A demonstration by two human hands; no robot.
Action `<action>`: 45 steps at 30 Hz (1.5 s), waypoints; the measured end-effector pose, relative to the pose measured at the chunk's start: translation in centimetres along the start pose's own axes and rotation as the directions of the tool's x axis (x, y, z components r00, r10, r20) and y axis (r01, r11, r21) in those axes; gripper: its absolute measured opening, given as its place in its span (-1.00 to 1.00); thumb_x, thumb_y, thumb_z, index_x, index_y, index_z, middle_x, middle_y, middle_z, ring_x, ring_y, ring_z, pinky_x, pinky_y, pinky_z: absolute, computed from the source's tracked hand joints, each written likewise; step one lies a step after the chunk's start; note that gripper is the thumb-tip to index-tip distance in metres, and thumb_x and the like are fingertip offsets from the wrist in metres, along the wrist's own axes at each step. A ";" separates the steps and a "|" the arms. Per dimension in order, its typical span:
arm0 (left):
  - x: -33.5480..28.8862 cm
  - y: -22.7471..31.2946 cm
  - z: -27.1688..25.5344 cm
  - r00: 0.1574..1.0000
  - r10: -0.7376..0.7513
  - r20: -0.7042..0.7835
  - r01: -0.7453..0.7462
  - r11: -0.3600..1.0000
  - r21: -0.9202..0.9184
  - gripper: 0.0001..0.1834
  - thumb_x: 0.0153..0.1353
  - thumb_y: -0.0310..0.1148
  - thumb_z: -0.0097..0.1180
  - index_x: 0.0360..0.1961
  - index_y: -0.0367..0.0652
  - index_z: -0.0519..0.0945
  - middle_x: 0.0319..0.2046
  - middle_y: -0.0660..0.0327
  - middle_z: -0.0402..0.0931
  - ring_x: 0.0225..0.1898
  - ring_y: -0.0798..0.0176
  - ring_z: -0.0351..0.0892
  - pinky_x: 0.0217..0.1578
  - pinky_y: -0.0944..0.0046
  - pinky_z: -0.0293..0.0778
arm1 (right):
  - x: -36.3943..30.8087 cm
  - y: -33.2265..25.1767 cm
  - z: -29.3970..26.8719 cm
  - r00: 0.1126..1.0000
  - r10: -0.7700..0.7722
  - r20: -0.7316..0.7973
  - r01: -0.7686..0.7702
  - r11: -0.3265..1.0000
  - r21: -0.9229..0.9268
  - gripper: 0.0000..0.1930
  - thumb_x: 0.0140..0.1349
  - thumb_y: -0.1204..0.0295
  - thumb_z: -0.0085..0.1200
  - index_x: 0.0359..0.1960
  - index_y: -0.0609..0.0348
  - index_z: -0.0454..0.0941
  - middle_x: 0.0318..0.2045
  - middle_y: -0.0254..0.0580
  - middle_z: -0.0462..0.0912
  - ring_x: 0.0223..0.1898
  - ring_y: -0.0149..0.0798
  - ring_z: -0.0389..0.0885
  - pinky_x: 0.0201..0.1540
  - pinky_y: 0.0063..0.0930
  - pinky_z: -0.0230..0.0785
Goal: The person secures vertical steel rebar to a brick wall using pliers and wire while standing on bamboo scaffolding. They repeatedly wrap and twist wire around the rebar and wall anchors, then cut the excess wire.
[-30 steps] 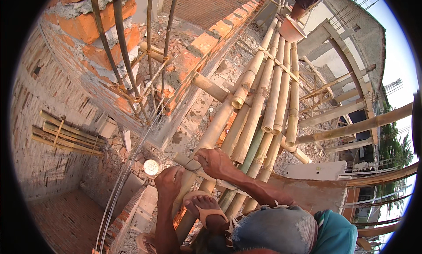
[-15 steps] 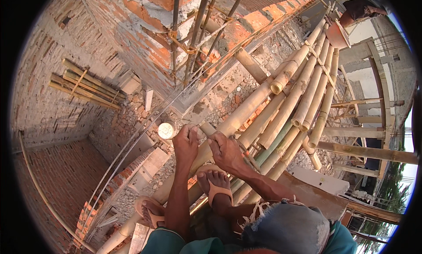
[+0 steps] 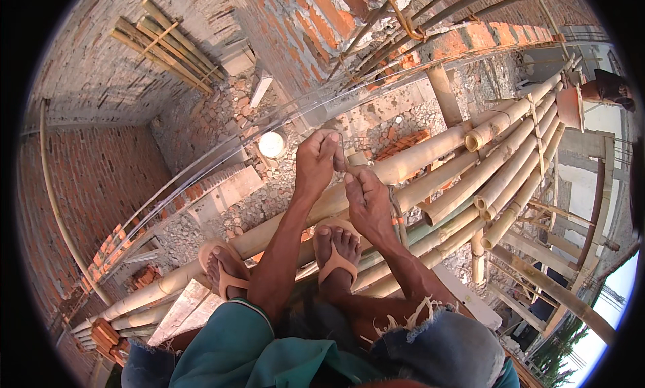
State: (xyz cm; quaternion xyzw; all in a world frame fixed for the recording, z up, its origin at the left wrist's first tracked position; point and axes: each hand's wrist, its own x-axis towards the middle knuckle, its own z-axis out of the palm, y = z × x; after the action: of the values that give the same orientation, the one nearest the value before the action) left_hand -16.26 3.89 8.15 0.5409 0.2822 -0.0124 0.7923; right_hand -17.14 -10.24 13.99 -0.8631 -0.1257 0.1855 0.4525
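Observation:
My left hand [image 3: 316,161] is closed in a pinch, raised above the bamboo poles [image 3: 302,210]. Close by, my right hand [image 3: 366,193] is also closed, thumb toward the left hand. Between them runs a short, thin, dark strand that looks like bent wire [image 3: 343,153], its ends hidden in my fingers. Against the right hand's outer side are slim metal tool handles with orange-red patches [image 3: 398,217]. I cannot tell whether that hand also grips them. My sandalled feet [image 3: 336,257] stand on the bamboo just below the hands.
Lashed bamboo poles [image 3: 517,180] fan out to the right, with a reddish bucket [image 3: 570,108] and another person's arm [image 3: 605,89] at their far end. Rubble [image 3: 235,206] and a white bucket [image 3: 271,145] lie well below. Brick walls [image 3: 94,180] and steel bars [image 3: 463,8] stand around.
My view has turned, so the poles and walls sit differently. Both hands are raised farther from my feet, and the strand between them now shows clearly.

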 end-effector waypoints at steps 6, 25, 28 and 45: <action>8.4 0.8 -4.1 0.811 0.585 0.015 -0.417 0.560 0.716 -0.75 0.37 -0.27 0.19 -0.08 -0.21 0.66 -0.24 0.04 0.66 -0.17 0.03 0.66 -0.08 0.11 0.53 | 4.5 4.0 -3.3 0.965 0.012 -0.261 -0.024 0.999 -0.042 -0.78 0.50 0.40 -0.04 -0.09 0.32 0.57 -0.44 -0.08 0.59 -0.43 -0.20 0.53 -0.33 -0.30 0.40; 16.6 -1.2 -3.9 0.926 0.364 0.097 -0.290 0.525 0.801 -0.83 0.30 -0.37 0.21 -0.18 -0.20 0.74 -0.31 -0.09 0.69 -0.25 -0.16 0.70 -0.16 0.00 0.57 | 12.2 5.4 0.1 0.924 0.320 -0.207 -0.236 0.907 0.347 -0.76 0.54 0.32 -0.06 -0.16 0.28 0.50 -0.53 -0.38 0.49 -0.52 -0.59 0.31 -0.45 -0.62 0.21; 16.9 -0.8 -4.3 0.924 0.354 0.144 -0.329 0.542 0.773 -0.83 0.30 -0.41 0.18 -0.16 -0.21 0.74 -0.30 -0.08 0.70 -0.24 -0.15 0.70 -0.15 0.00 0.57 | 12.3 5.0 0.5 0.932 0.346 -0.108 -0.238 0.809 0.538 -0.77 0.54 0.31 -0.05 -0.18 0.26 0.49 -0.52 -0.40 0.50 -0.51 -0.60 0.30 -0.44 -0.63 0.19; 16.9 1.6 -5.1 0.988 0.094 0.121 -0.150 0.741 0.654 -0.75 0.36 -0.32 0.19 -0.04 -0.21 0.70 -0.45 0.15 0.58 -0.48 0.30 0.52 -0.38 0.16 0.49 | 17.0 6.5 3.7 0.944 0.331 0.000 -0.233 0.665 0.709 -0.77 0.49 0.32 0.05 -0.11 0.27 0.41 -0.29 -0.01 0.73 -0.51 -0.33 0.65 -0.42 -0.43 0.60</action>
State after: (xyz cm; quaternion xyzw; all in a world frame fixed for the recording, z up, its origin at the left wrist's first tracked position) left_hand -3.73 13.74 0.42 0.8025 0.1916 -0.0811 0.5592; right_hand -3.13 -4.62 3.15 -0.6457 0.1189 0.2309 0.7181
